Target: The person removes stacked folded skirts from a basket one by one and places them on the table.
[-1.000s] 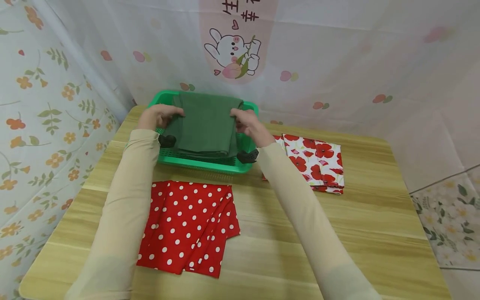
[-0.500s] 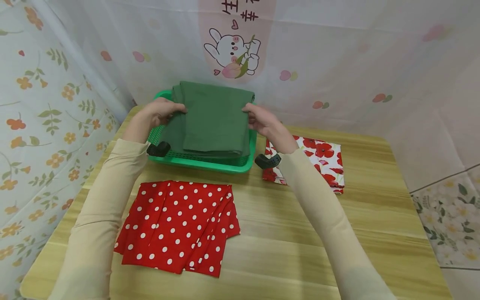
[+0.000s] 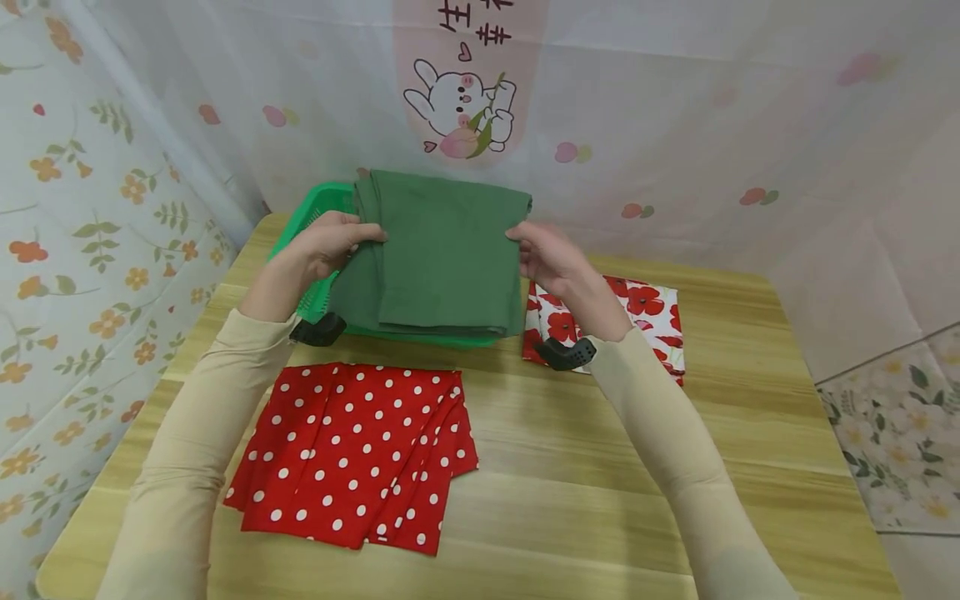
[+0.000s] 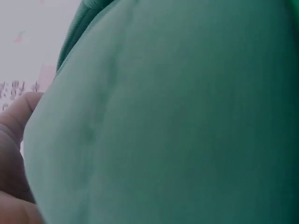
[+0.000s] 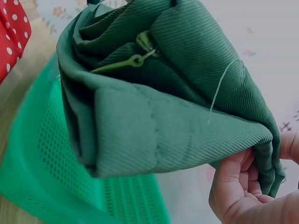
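A folded green zippered cloth [image 3: 450, 258] is held up over the green plastic basket [image 3: 321, 197], covering most of it in the head view. My left hand [image 3: 330, 243] pinches its left edge, thumb on top. On the opposite edge, my right hand [image 3: 553, 260] pinches it between thumb and fingers. The right wrist view shows the folded layers from the side, with a zipper pull [image 5: 145, 42] and a loose thread. In that view the basket's perforated wall [image 5: 51, 135] lies below the cloth. Green fabric [image 4: 163, 116] fills most of the left wrist view.
A red polka-dot cloth [image 3: 352, 450] lies loosely folded on the wooden table [image 3: 555, 500], front left. Behind my right forearm sits a folded poppy-print cloth [image 3: 648, 304]. A printed curtain [image 3: 675, 108] hangs at the table's back edge.
Both hands have raised the green cloth from inside the basket and carried it to the right. The basket and the other cloths stay in place.
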`<action>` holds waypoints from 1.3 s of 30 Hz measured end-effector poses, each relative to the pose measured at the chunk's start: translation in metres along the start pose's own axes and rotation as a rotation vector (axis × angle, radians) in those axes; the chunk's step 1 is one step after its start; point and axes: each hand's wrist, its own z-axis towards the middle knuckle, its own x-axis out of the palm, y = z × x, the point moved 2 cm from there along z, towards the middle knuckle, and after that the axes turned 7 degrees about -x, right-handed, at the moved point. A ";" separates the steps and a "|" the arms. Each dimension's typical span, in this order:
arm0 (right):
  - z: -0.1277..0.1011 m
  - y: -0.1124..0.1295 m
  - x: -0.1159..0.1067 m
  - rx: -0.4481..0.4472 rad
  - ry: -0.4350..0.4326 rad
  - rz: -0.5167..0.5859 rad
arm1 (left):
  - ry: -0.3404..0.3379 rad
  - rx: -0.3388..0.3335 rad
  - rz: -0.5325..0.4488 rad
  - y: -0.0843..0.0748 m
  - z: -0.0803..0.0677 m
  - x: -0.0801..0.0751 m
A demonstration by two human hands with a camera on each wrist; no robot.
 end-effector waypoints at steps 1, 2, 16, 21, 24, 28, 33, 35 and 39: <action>-0.004 0.000 -0.001 -0.001 0.010 -0.001 | 0.017 0.007 -0.010 0.001 -0.002 0.002; -0.007 0.000 -0.002 -0.004 0.018 -0.003 | 0.029 0.012 -0.018 0.003 -0.004 0.005; -0.051 -0.016 -0.029 -0.022 0.035 -0.015 | 0.136 0.053 -0.006 0.030 -0.014 0.041; -0.066 -0.028 -0.039 -0.020 0.020 -0.006 | 0.141 0.066 -0.009 0.042 -0.014 0.055; -0.077 -0.034 -0.043 -0.021 0.008 -0.004 | 0.142 0.071 -0.022 0.048 -0.018 0.064; -0.093 -0.039 -0.049 -0.028 0.009 0.013 | 0.133 0.099 -0.033 0.056 -0.024 0.076; -0.115 -0.047 -0.061 -0.043 0.037 0.055 | 0.150 0.101 -0.053 0.069 -0.031 0.095; -0.125 -0.052 -0.067 -0.049 0.053 0.068 | 0.161 0.101 -0.061 0.074 -0.033 0.103; -0.145 -0.062 -0.079 -0.059 0.070 0.095 | 0.167 0.144 -0.032 0.084 -0.038 0.120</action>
